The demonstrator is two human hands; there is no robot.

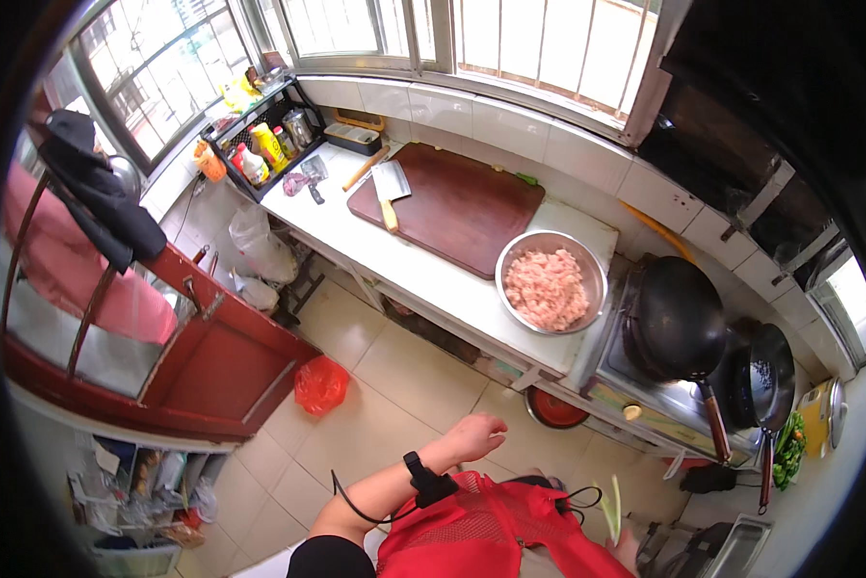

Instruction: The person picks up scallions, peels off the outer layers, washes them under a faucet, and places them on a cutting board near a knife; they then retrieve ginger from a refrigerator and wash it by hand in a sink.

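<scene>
My left hand (478,436) hangs over the tiled floor in front of the counter. Its fingers are loosely bent, a little apart, and nothing shows in them. At the bottom right, my right hand (625,548) is partly cut off and holds pale green vegetable stalks (611,509) that stick up from it. Before me, a steel bowl (600,290) of minced raw meat (548,289) overlaps the near right corner of a brown cutting board (455,199). A cleaver (392,182) lies on the board's left part.
Two black woks (679,314) (771,368) sit on the stove, handles pointing toward me. A black rack (259,189) with bottles stands at the counter's left end. A red door (223,354) juts in at left, near a red plastic bag (321,385). Green peppers (789,451) lie at right.
</scene>
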